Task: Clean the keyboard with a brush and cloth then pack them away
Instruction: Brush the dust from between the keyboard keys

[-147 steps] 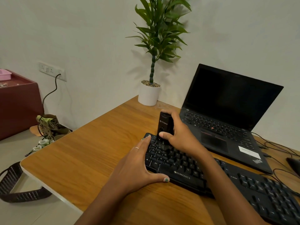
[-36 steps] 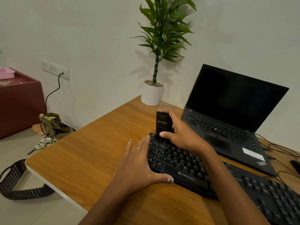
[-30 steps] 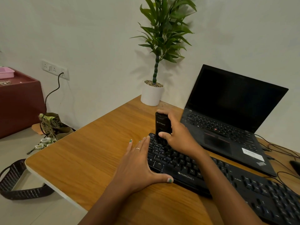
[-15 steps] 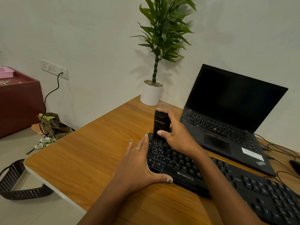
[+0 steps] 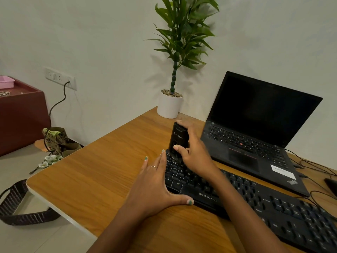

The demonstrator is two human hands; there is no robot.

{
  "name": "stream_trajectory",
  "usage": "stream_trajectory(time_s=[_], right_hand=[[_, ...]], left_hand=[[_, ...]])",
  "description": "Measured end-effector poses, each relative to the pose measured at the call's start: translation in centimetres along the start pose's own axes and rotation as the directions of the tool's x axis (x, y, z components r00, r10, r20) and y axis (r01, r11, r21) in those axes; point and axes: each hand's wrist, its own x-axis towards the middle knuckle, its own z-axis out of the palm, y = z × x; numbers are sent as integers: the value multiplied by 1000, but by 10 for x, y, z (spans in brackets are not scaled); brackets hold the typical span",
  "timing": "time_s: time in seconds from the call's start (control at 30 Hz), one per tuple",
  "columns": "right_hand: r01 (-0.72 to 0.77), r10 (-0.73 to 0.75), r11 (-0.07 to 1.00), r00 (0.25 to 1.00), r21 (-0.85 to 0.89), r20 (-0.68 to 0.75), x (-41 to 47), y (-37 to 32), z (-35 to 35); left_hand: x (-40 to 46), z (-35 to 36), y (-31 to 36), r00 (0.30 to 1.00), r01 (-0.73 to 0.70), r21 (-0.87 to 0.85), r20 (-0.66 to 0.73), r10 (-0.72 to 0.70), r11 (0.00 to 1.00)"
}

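A black Zebronics keyboard (image 5: 255, 201) lies slantwise on the wooden desk (image 5: 102, 172). My right hand (image 5: 193, 154) grips a black upright brush (image 5: 177, 138) and holds its bristle end down on the keys at the keyboard's far left corner. My left hand (image 5: 155, 185) rests flat on the desk against the keyboard's left end, fingers spread, thumb along the front edge. No cloth shows in view.
An open black laptop (image 5: 255, 128) stands behind the keyboard, with cables (image 5: 313, 165) trailing at the right. A potted plant (image 5: 170, 105) sits at the desk's far corner. On the floor to the left are a bag strap (image 5: 16, 207), a paper bag (image 5: 54, 139) and a red cabinet (image 5: 20, 114).
The brush has shifted a little leftward along the top left keys and tilted slightly. My left hand has stayed pressed against the keyboard's end.
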Motion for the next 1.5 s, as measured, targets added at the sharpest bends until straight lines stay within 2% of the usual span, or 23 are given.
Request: stream_trajectory(time_s=[0.07,0.13,0.2,0.33,0.5,0.67,0.83,1.0,1.17,1.33,1.47,1.5], right_hand=[[-55,50,997,995,45,92,4,-1,-11],[-99,96,995,980,11,174,9,0,-24],[-80,88,995,984,-55,155,8,-2,-22],[45,-34,987,997,-152,70,1,-8,1],[-70,86,995,964,-71,251,8,-9,-27],[-32,47,987,994,-157,96,2,-9,-14],[-42,71,994,947,-99,314,5,-17,-24],[6,25,976,990,-216,140,1,-16,-12],[-56,62,998,934,-27,352,2,-23,-21],[-27,44,994,987,-107,158,0,-14,-12],[-48,62,998,944,-50,323,2,-18,-23],[-50,61,998,946,-41,318,3,-18,-23]], left_hand=[[0,0,-1,1000,-2,-8,-4,2,1000],[0,0,0,1000,-1,-10,-7,1,1000],[0,-1,0,1000,-5,-8,-5,5,1000],[-1,-1,1,1000,-2,-8,-11,2,1000],[-1,-2,0,1000,-9,-5,4,9,1000],[-1,0,-1,1000,-3,-17,-1,3,1000],[-1,0,-1,1000,-27,-22,-8,26,999],[2,4,-4,999,-28,-33,-26,27,999],[6,10,-12,996,-62,-41,-68,59,997],[5,10,-10,999,37,-32,-9,-37,999],[6,10,-11,999,31,-49,-9,-31,998],[6,11,-12,999,30,-51,-9,-30,998]])
